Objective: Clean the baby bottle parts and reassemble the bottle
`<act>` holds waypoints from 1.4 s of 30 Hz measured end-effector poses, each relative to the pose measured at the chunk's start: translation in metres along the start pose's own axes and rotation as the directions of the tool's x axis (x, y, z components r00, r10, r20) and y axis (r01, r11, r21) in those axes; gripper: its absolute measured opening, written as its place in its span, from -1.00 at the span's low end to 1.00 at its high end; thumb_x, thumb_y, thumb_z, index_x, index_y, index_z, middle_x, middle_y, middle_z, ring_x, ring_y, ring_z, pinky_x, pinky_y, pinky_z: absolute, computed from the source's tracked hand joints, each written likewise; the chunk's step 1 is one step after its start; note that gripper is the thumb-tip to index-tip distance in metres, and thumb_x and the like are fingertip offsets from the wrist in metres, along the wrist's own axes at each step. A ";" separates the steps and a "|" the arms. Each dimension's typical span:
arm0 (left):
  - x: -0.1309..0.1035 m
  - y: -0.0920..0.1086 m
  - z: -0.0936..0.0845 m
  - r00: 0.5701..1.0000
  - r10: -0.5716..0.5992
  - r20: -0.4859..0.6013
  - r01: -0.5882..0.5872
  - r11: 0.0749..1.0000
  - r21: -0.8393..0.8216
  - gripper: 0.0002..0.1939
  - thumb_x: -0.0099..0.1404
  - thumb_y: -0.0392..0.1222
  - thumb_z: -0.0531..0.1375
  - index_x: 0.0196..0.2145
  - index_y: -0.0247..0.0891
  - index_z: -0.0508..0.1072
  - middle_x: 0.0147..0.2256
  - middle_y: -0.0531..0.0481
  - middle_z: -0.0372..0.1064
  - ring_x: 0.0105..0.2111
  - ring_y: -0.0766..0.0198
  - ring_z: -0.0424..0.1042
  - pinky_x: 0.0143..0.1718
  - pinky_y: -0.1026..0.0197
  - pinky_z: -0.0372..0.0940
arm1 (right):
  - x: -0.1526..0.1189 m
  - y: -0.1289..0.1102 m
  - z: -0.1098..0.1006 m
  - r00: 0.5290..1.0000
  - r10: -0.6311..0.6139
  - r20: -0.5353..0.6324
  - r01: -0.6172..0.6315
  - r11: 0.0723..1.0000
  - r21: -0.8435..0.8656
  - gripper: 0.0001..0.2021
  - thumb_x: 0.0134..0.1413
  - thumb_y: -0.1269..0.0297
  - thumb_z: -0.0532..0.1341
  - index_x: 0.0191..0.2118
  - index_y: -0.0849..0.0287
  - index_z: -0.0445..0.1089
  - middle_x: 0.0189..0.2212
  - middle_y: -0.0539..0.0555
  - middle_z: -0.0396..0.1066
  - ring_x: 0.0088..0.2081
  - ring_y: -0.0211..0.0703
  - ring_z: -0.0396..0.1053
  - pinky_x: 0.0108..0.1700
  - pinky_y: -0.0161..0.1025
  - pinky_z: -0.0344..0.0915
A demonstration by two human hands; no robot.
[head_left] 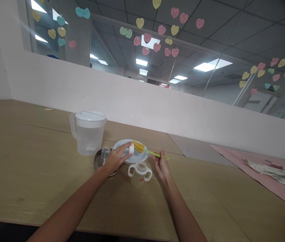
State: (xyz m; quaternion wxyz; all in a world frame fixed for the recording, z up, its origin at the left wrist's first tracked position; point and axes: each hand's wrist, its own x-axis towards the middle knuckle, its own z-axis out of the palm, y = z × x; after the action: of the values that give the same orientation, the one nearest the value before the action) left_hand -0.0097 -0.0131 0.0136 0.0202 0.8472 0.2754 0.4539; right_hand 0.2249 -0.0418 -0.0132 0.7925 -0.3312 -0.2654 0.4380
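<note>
My left hand (118, 157) grips a small white bottle collar (131, 149) above a pale plate (125, 142). In my right hand (161, 163) is the thin green handle of a bottle brush (154, 154). Its yellow sponge head (138, 147) is close to the collar's opening; I cannot tell whether they touch. Between my hands stands a clear baby bottle (137, 178) with two white side handles and an uncovered mouth. Left of it, partly behind my left hand, a round metal tray (97, 162) holds a clear dome-shaped cap (105, 153).
A lidded translucent pitcher (89, 136) with liquid stands at the back left. On the right, a pink cloth (229, 155) carries a crumpled whitish item (273, 171). The wooden table (43, 168) meets a white wall (137, 107) under windows with heart-shaped notes.
</note>
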 end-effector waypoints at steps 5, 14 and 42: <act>-0.001 -0.004 0.003 0.998 -0.063 -0.027 0.063 0.998 -0.014 -0.57 0.33 -0.01 0.00 0.10 -0.18 0.20 0.09 -0.07 0.27 0.08 0.20 0.25 0.14 0.12 0.13 | -0.002 -0.002 0.002 1.000 -0.010 -0.002 0.010 0.999 -0.042 -0.66 -0.12 0.01 0.30 -0.51 0.23 0.36 -0.47 0.03 0.47 -0.59 -0.40 0.33 -0.51 -0.48 0.35; 0.003 -0.010 0.006 0.980 -0.161 -0.115 0.161 0.987 -0.010 -0.59 0.31 -0.06 0.03 0.08 -0.20 0.20 0.05 -0.09 0.30 0.04 0.19 0.30 0.08 0.12 0.19 | -0.007 -0.003 0.006 0.999 0.033 0.012 -0.032 0.997 -0.073 -0.63 -0.09 -0.02 0.28 -0.54 0.22 0.30 -0.56 0.00 0.43 -0.64 -0.43 0.29 -0.58 -0.50 0.28; 0.001 -0.004 0.009 0.995 -0.101 0.002 0.101 0.986 -0.135 -0.60 0.28 -0.06 0.08 0.05 -0.17 0.25 0.05 -0.04 0.30 0.04 0.22 0.29 0.12 0.13 0.16 | -0.010 0.006 0.009 1.000 0.004 0.010 -0.003 0.995 -0.101 -0.65 -0.07 -0.02 0.26 -0.55 0.21 0.32 -0.54 0.01 0.46 -0.58 -0.37 0.37 -0.47 -0.45 0.37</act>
State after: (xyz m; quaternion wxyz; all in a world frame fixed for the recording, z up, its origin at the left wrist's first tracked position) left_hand -0.0046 -0.0071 0.0081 0.0997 0.8276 0.2867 0.4721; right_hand 0.2109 -0.0458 -0.0131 0.7725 -0.3691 -0.2908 0.4271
